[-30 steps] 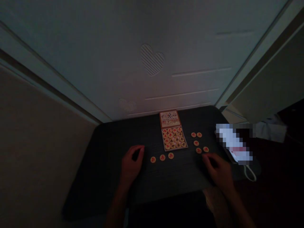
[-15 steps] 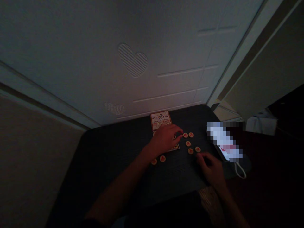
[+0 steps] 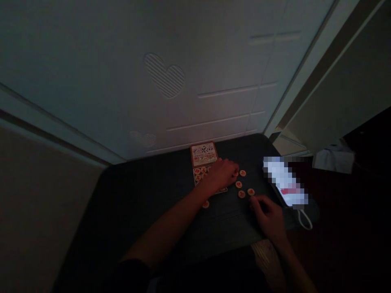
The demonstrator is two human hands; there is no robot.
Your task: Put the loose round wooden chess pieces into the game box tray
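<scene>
My left hand reaches over a shallow box filled with rows of round Chinese chess pieces. Its fingertips pinch a red-marked Chinese chess piece, partly covered, just right of the box. Beside that piece lies another one, with more loose pieces closer to me. My right hand rests on the table with fingers curled together; its fingertips are just below a loose piece, and whatever they may hold is hidden. Under my left forearm, one more piece shows.
The box's printed lid lies behind it against the white panel with raised hearts. A lit phone with a white strap lies at the right of the dark table. Light is dim.
My left hand has moved slightly right and closed its fingers on the nearest piece beside the box. My right hand has stayed in about the same place. The view has shifted a little.
</scene>
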